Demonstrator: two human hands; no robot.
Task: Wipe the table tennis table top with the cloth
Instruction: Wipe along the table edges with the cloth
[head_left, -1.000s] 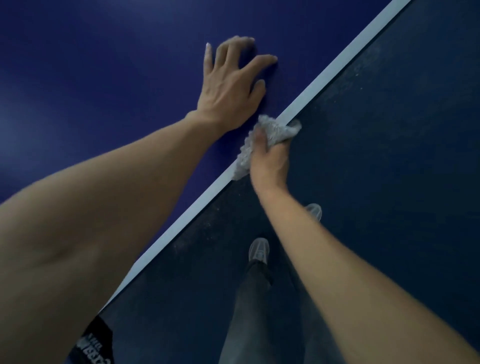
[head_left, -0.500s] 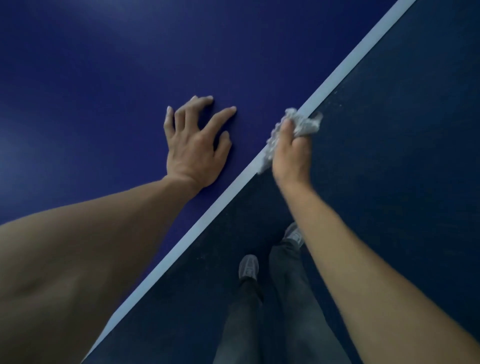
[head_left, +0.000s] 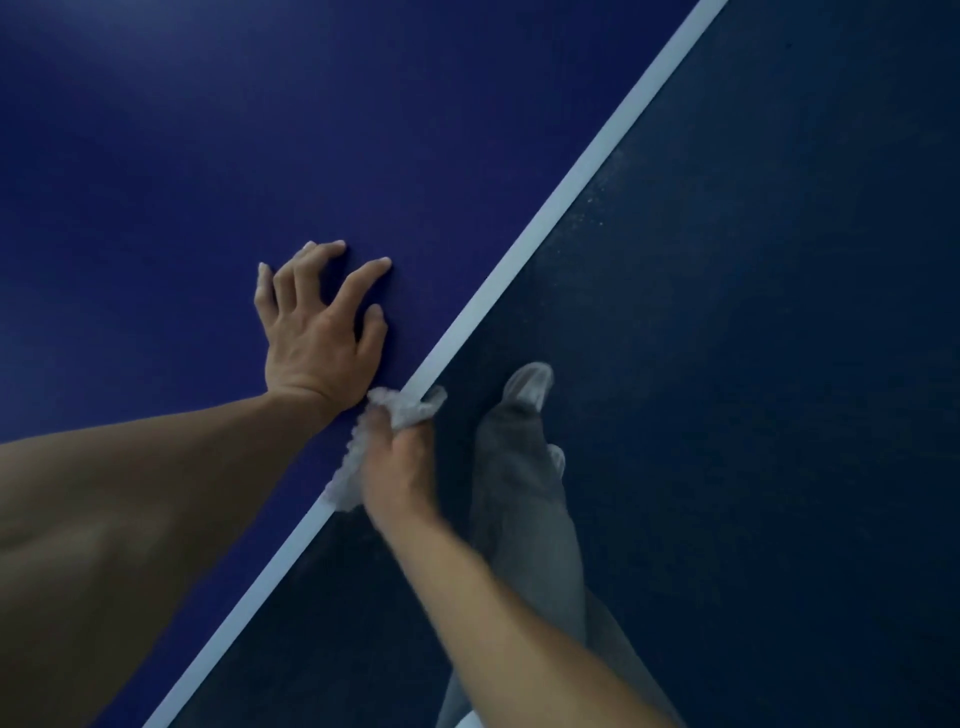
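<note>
Grey and crumpled, the cloth sits bunched in the right hand, whose fingers are curled round it. It presses on the white edge line of the table top, and a loose end trails back along the line under the wrist. Half a second ago the cloth was further up that line, level with the fingers of the left hand. Now it has slid back toward the person and lies just beside the heel of that hand, close to touching. The right hand is blurred, which suggests a quick stroke. The left hand has kept its pose: open, fingers spread, tips and palm resting on the blue surface as a brace. This looks like back-and-forth wiping along the border, and whether the broad middle has been wiped cannot be told. The table top is smooth, deep blue, with a faint sheen and no visible marks. Beyond the edge is a dark floor, speckled pale near the line. A grey trouser leg and a light shoe stand on it, and the room is dim.
</note>
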